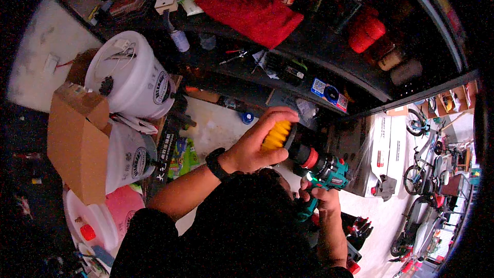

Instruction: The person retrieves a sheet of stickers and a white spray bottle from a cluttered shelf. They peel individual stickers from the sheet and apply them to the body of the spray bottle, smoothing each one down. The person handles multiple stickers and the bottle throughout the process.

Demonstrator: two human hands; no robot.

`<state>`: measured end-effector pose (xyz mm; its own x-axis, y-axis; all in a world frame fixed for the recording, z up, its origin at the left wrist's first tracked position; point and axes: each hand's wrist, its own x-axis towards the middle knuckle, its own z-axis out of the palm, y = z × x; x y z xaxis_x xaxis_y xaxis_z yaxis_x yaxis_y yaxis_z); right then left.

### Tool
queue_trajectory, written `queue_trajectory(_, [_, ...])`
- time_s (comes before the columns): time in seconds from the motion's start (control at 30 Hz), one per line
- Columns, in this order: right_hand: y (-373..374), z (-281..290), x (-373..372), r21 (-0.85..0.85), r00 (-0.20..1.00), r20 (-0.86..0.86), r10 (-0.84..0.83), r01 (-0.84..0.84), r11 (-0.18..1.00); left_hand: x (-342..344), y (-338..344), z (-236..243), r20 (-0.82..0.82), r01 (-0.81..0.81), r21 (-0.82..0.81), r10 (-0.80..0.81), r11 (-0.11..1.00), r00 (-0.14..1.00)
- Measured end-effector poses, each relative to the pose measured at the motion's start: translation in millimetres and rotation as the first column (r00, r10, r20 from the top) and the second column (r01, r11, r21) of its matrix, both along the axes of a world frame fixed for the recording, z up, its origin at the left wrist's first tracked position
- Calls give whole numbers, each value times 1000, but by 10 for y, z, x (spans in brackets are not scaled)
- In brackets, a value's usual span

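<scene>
A green and black cordless drill (pixel 330 174) with a red ring sits in my right hand (pixel 323 198), whose fingers are wrapped round its grip. Mounted at the drill's front is a round brush (pixel 278 135) with yellow bristles and a dark backing. My left hand (pixel 252 141), with a black band on the wrist, is curled round the brush, fingers over its far edge and thumb at its near side. The drill tilts with its brush end toward the left hand. A small light glows on the drill's front.
Ahead stand dark shelves with a red cloth (pixel 252 14), a spray can (pixel 179 40) and red containers (pixel 366 33). On the left are large white buckets (pixel 121 72) and a cardboard box (pixel 77 141). A white box (pixel 383 149) and several bicycles (pixel 416 175) are at the right.
</scene>
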<state>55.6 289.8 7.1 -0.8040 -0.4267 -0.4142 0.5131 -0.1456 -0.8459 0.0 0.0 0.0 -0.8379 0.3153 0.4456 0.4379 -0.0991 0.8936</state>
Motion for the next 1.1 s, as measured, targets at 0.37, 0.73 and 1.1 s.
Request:
queue_trajectory(0.37, [-279,-299,38,-66,999,22,-38,39,997,47,-218,157,201,-12,125,-13,992,979])
queue_trajectory(0.73, [-326,-118,-43,46,990,-82,111,-108,993,89,-395,549,-233,-219,-442,125,870,964])
queue_trajectory(1.1, [-269,-353,9,475,763,-461,453,-219,852,152,205,360,-380,-263,-777,-93,572,920])
